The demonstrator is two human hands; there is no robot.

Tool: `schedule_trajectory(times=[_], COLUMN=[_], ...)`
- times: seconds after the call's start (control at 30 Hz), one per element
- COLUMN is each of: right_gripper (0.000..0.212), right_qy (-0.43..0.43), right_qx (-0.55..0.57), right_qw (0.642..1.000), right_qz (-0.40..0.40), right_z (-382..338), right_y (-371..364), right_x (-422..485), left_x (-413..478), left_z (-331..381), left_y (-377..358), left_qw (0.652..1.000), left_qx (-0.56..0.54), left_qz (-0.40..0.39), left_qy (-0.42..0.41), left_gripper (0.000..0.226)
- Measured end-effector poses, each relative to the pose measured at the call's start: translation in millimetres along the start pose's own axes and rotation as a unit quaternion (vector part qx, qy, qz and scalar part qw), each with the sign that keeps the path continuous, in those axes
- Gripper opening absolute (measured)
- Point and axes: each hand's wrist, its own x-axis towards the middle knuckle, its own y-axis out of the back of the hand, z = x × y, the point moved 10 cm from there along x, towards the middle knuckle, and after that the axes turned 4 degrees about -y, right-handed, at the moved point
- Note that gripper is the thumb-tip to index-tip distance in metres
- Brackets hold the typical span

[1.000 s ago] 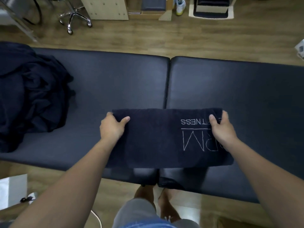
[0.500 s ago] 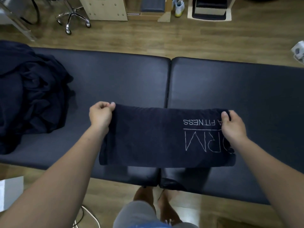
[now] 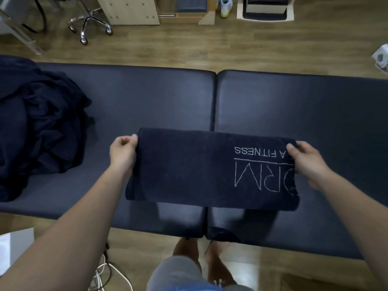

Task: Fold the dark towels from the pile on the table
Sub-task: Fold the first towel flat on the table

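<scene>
A dark navy towel (image 3: 189,169) with white lettering is folded into a long band and held just above the near half of the padded table (image 3: 147,97). My left hand (image 3: 122,153) pinches its upper left corner. On the opposite end my right hand (image 3: 308,160) grips the upper right corner, thumb on top over the lettering. The towel's lower edge hangs free and casts a shadow on the table. A rumpled pile of dark towels (image 3: 35,122) lies at the table's left end.
The table has a seam (image 3: 214,101) down its middle. Beyond it on the wooden floor stand a wheeled stool base (image 3: 88,24), a light cabinet (image 3: 130,9) and a low step (image 3: 264,9). White cables (image 3: 105,274) lie by my feet.
Both hands shifted outward from pressing on the towel to pinching its far corners, and the towel has lifted slightly off the table.
</scene>
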Motion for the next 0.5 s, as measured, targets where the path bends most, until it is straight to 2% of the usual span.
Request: schedule_trajectory(times=[0.1,0.2,0.3,0.43,0.5], right_gripper=[0.032,0.044,0.048,0.039,0.033], right_qy=[-0.003,-0.002,0.001,0.013,0.019], right_qx=[-0.021,-0.041,-0.062,-0.108,-0.114], right_qw=[1.000,0.998,0.992,0.986,0.986], right_qz=[0.011,0.051,0.107,0.126,0.121], right_z=[12,23,35,49,46], right_y=[-17,-24,-25,-31,-29], right_x=[-21,-41,-55,-65,-64], left_x=[-24,-63,-97,-106,-100], left_z=[-17,-49,-60,-39,-22], left_y=[5,2,11,8,8], left_qw=[0.977,0.947,0.955,0.961,0.977], left_qx=[0.199,0.310,0.288,0.244,0.171], left_qz=[-0.016,-0.057,-0.023,0.001,0.011], left_qy=[-0.069,-0.054,-0.061,-0.134,-0.131], left_gripper=[0.031,0.052,0.052,0.013,0.014])
